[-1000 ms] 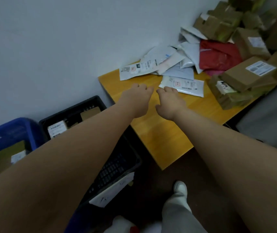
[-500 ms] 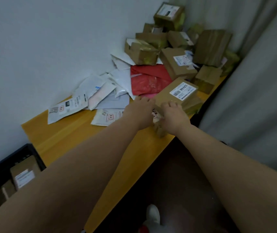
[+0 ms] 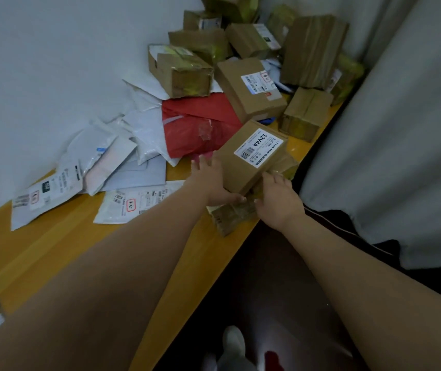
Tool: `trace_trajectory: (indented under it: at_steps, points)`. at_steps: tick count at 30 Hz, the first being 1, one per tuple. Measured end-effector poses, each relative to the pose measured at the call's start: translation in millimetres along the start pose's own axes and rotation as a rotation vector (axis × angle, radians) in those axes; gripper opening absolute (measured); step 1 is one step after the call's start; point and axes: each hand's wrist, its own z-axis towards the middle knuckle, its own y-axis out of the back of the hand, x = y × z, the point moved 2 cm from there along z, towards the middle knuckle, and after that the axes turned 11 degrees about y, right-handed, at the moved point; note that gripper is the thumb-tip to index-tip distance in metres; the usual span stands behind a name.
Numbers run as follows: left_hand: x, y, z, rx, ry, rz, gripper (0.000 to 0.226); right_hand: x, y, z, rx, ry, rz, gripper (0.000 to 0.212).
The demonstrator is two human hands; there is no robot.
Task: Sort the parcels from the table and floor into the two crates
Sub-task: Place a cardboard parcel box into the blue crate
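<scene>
Both your hands hold the labelled cardboard box: left hand at its nine o'clock side, right hand at five o'clock. It sits tilted on a taped box at the table edge. Lift carelessly, and that lower one could slide off.

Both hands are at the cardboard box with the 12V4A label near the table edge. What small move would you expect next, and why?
Probably a short lift straight up. The left hand grips the 12V4A box at its near left corner and the right hand is at its right underside. It sits on a taped box near the table edge, so sliding might drag that one off.
</scene>
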Motion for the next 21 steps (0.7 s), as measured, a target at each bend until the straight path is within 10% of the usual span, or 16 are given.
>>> trace_trajectory:
  at_steps: [7,13,21]
  points:
    - [-5.0,-15.5,25.1,0.062,0.055,-0.024,0.147,-15.2,-6.0,9.3,0.054,0.013,-0.015,0.066]
    - [0.0,-9.2,24.7,-0.186,0.008,-0.043,0.128,-18.0,2.8,15.1,0.010,0.036,-0.065,0.055]
    - [49.0,50.6,-15.1,0.054,-0.084,-0.875,0.094,31.2,19.6,50.2,-0.101,0.066,0.183,0.042]
